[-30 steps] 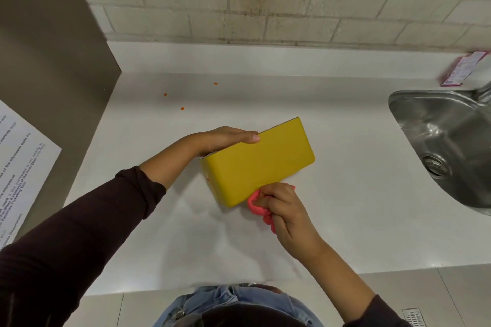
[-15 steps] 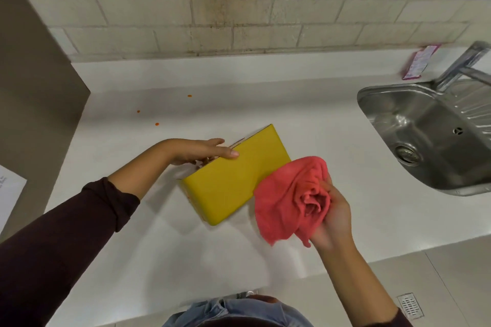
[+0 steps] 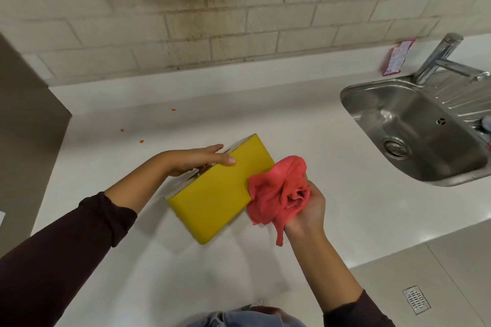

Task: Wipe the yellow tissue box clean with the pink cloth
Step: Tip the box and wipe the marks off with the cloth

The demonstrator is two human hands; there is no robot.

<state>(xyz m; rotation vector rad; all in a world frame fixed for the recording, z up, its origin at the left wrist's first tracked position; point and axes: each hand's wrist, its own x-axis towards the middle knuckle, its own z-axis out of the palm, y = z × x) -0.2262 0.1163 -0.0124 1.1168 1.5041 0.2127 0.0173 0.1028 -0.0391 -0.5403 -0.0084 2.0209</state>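
The yellow tissue box (image 3: pixel 220 191) stands on its long edge on the white counter (image 3: pixel 305 127), tilted toward me. My left hand (image 3: pixel 196 159) rests flat along its upper edge and steadies it. My right hand (image 3: pixel 308 210), palm up, holds the bunched pink cloth (image 3: pixel 279 188) just off the box's right end. The cloth overlaps the box's right corner and a strip of it hangs down below my hand.
A steel sink (image 3: pixel 414 127) with a tap (image 3: pixel 438 58) is set into the counter at the right. A pink sachet (image 3: pixel 397 57) leans on the back ledge. Small orange crumbs (image 3: pixel 140 141) lie on the counter's left. A brown panel (image 3: pixel 24 125) bounds the left side.
My right hand lifted the cloth from under the box's lower edge and turned palm up at the box's right end. The view shifted right, showing more of the sink.
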